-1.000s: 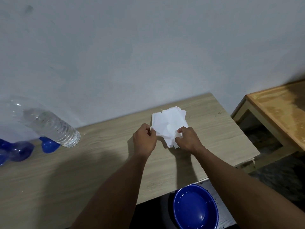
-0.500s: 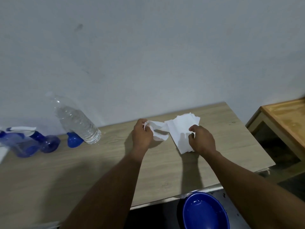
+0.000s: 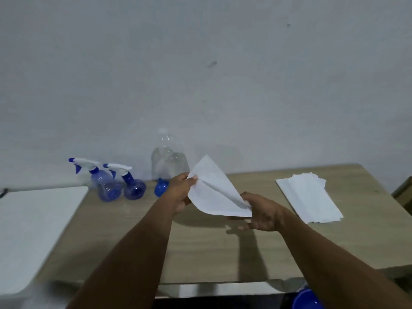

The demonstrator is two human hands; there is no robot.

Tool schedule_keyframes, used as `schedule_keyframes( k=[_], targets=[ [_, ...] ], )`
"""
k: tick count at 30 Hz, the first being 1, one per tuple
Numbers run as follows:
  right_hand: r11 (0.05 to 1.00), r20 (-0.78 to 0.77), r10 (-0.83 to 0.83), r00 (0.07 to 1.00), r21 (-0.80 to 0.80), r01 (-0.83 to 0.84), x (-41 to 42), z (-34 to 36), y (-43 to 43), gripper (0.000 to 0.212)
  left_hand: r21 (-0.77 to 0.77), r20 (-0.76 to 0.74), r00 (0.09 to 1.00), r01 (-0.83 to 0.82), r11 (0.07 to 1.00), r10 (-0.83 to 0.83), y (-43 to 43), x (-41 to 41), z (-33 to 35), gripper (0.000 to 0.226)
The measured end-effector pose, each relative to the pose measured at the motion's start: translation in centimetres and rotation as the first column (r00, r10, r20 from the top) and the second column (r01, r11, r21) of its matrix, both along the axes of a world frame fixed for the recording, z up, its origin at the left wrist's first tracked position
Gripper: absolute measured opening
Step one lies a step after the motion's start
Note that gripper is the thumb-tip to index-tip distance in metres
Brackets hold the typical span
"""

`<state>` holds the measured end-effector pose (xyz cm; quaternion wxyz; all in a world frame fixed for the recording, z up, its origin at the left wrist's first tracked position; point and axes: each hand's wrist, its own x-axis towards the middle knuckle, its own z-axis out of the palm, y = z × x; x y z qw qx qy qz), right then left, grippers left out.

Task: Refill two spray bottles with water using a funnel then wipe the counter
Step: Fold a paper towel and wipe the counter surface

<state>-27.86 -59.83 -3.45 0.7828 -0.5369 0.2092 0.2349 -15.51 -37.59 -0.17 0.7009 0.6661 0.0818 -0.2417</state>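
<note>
Above the counter (image 3: 211, 248), a creased white tissue (image 3: 217, 192), seemingly single-ply, pinched by both hands' grips.

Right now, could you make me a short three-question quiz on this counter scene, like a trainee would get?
1. True or false: both hands, left hand and right hand, hold one tissue sheet above the counter.
2. How many spray bottles stand on it?
3. The tissue stack lies: A) left of the hands B) right of them C) in the basin.

Key: 1 true; 2 two; 3 B.
</note>
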Motion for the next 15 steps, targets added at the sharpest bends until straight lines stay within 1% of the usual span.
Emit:
schedule_keyframes(
  k=[2, 4, 6, 8, 12, 15],
  targets=[
    [0.999, 0.011, -0.009, 1.000, -0.046, 0.009, 1.2, 0.2, 3.5, 0.036, 0.049, -0.002, 1.000, -0.010, 0.999, 0.010, 4.3, 0.8, -0.1, 0.020],
    [0.995, 0.027, -0.080, 0.996, -0.053, 0.082, 2.5, 0.3, 7.1, 0.039, 0.082, -0.011, 1.000, 0.002, 0.997, -0.001, 8.4, 1.6, -0.5, 0.020],
    [0.989, 0.036, -0.145, 0.989, -0.015, 0.146, 3.8, 0.4, 10.6, 0.037, 0.110, -0.041, 0.999, -0.003, 0.994, 0.007, 12.2, 2.3, -1.2, 0.017],
    [0.985, 0.031, -0.168, 0.985, 0.047, 0.166, 4.9, 0.2, 14.2, 0.035, 0.139, -0.082, 0.995, -0.043, 0.989, 0.055, 15.7, 3.1, -2.0, 0.013],
    [0.969, 0.028, -0.191, 0.981, 0.166, 0.184, 6.6, -0.7, 21.2, 0.052, 0.150, -0.115, 0.987, -0.096, 0.984, 0.114, 21.9, 4.7, -3.5, 0.027],
    [0.969, 0.052, -0.174, 0.983, 0.189, 0.161, 6.6, -1.1, 26.0, 0.052, 0.151, -0.158, 0.981, -0.087, 0.985, 0.111, 26.1, 4.7, -3.7, 0.032]
  ],
)
